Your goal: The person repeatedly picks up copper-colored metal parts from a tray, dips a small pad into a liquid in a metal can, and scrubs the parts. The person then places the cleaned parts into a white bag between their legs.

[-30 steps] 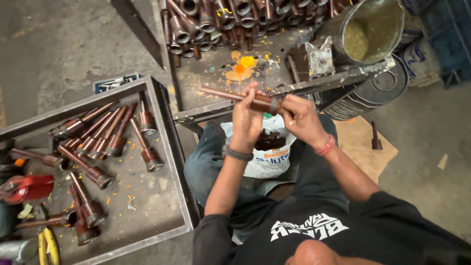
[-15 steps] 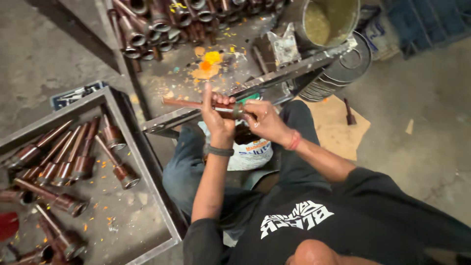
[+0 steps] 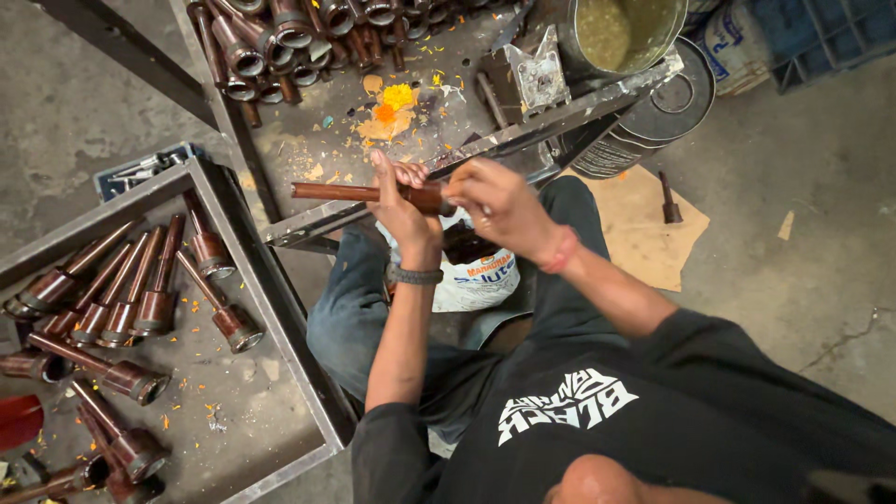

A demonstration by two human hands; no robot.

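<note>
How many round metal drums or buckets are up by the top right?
2: an open bucket of yellowish stuff at the top edge, and a dark drum lying on its side just below it. Others may be hidden beyond the frame.

Both hands, left hand [image 3: 403,210] and right hand [image 3: 499,201], grip a brown metal flanged tube [image 3: 364,193]; beyond lies a steel-framed tray [image 3: 485,149], leftward another steel-framed tray of tubes [image 3: 280,308], beneath a white sack [image 3: 476,280].

A grey metal tray [image 3: 280,308] on the concrete floor holds loose brown pipe pieces [image 3: 149,299]. Above, more such pieces lie stacked [image 3: 280,47] beside orange powder [image 3: 392,107], a tin bucket [image 3: 625,33] and flat cardboard [image 3: 644,224].
</note>
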